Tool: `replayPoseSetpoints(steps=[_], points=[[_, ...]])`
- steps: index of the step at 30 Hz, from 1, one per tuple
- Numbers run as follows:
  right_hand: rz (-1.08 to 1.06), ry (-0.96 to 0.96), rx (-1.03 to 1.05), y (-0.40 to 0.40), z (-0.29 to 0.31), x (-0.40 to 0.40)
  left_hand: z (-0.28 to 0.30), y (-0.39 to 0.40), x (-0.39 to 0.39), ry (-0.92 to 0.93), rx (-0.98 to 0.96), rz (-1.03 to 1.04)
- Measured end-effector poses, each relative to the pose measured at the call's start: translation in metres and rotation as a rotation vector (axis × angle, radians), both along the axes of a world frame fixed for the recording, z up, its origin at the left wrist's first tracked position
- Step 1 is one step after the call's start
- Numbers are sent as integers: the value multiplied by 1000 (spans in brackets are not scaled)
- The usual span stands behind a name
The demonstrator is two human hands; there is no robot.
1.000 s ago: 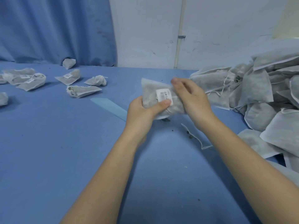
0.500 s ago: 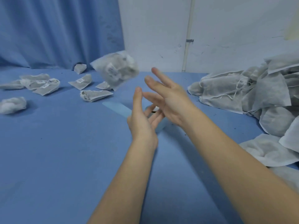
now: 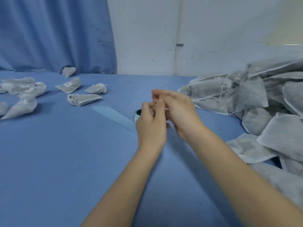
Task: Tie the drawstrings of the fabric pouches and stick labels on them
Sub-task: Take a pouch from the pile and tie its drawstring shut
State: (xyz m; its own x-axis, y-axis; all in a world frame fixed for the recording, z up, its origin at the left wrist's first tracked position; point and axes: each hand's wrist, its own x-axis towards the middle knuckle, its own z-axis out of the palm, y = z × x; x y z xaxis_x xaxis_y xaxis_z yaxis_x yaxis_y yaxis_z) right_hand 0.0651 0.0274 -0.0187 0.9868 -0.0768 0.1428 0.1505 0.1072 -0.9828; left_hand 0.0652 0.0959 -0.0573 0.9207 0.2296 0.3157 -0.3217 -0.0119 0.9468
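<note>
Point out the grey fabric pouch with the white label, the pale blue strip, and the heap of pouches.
Labelled grey fabric pouch (image 3: pixel 70 86), head view, middle.
Pale blue strip (image 3: pixel 111 114), head view, midsection.
Heap of pouches (image 3: pixel 255 95), head view, upper pouch.

Pouches (image 3: pixel 255 95) heaped right of the hands: thin grey nonwoven cloth, matt, faintly fuzzy, with thin white string drawstrings. Table cover (image 3: pixel 65 161): blue cloth, matt, smooth. Strip (image 3: pixel 113 115) just left of the hands: pale blue, slick-looking backing paper. Curtain (image 3: pixel 54 33) behind: blue woven cloth, matt.

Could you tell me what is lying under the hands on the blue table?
A label roll peeks out beneath the left hand and right hand, its pale backing strip trailing left; the rest is covered.
</note>
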Motion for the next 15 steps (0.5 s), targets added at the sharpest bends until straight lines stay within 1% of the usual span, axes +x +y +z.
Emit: replayPoseSetpoints(steps=[2,3,5,6,7,9,11,13,15], points=[[-57,-57,-18,-20,2,-13,-2,-13,-10,-65,111,-98],[-94,-89,-36,-31,2,-20,-3,-21,-13,-104,202,-169],[-187,-142,-98,-53,1,-32,-5,-37,-17,-163,510,-348],[-230,-160,-142,-64,1,-37,-6,-46,-19,-149,655,-449],[-261,-173,-190,-75,0,-42,-8,-55,-20,-114,753,-540],[-296,-185,-257,-93,-1,-51,-10,-70,-23,-41,862,-664],[-306,-188,-275,-108,-2,-58,-12,-80,-26,-39,962,-679],[-305,-189,-294,-118,-4,-63,-13,-84,-27,-94,1066,-615],[-299,-185,-308,-125,-7,-65,-13,-82,-28,-122,1051,-567]])
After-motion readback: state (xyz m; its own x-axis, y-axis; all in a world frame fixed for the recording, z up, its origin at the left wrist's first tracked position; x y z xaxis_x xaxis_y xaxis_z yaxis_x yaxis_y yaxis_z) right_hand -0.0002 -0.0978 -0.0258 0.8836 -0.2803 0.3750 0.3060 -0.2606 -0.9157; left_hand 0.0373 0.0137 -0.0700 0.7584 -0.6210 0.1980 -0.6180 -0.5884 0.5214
